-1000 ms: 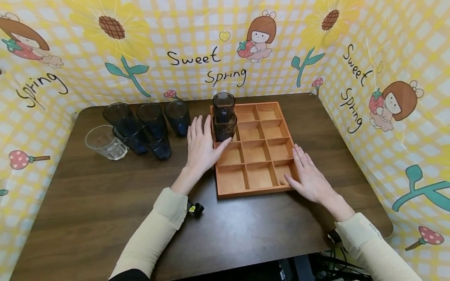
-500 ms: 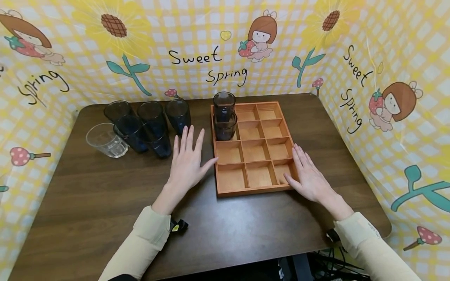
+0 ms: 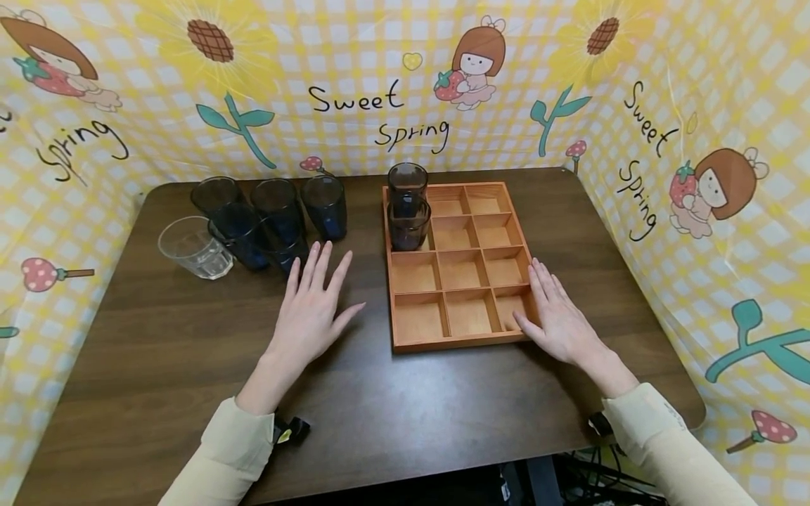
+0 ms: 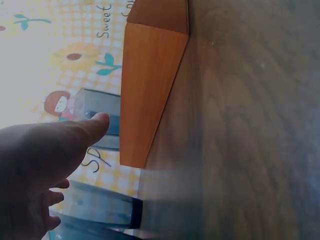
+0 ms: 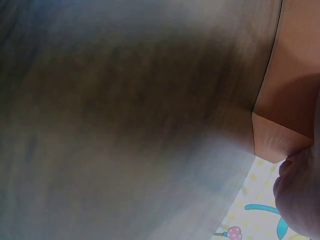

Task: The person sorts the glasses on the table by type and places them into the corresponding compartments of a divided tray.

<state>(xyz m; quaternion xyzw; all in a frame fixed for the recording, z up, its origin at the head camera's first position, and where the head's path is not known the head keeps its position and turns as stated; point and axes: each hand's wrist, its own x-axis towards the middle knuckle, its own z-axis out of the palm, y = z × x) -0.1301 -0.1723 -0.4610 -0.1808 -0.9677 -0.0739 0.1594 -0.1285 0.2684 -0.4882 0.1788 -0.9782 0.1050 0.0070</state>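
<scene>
My left hand [image 3: 306,313] is held over the table with its fingers spread and nothing in them. Its fingertips come close to the front dark blue glass [image 3: 285,239] of a group of several. My right hand [image 3: 563,320] rests along the right edge of a wooden divided tray [image 3: 465,344], fingers straight, thumb over the front right compartment. Two dark glasses stand in the tray's left column: one tumbler [image 3: 408,228] in front, another [image 3: 407,181] behind it. In the left wrist view, the tray's side [image 4: 150,95] shows beyond the left thumb [image 4: 92,127].
A clear glass [image 3: 197,249] stands left of the dark ones. Another dark glass [image 3: 325,207] is at the group's right, near the back edge. A patterned cloth [image 3: 354,42] hangs behind and beside the brown table [image 3: 158,365].
My left hand has moved away from the front tumbler in the tray, left and toward me, to the front of the glass group. My right hand stays at the tray's edge.
</scene>
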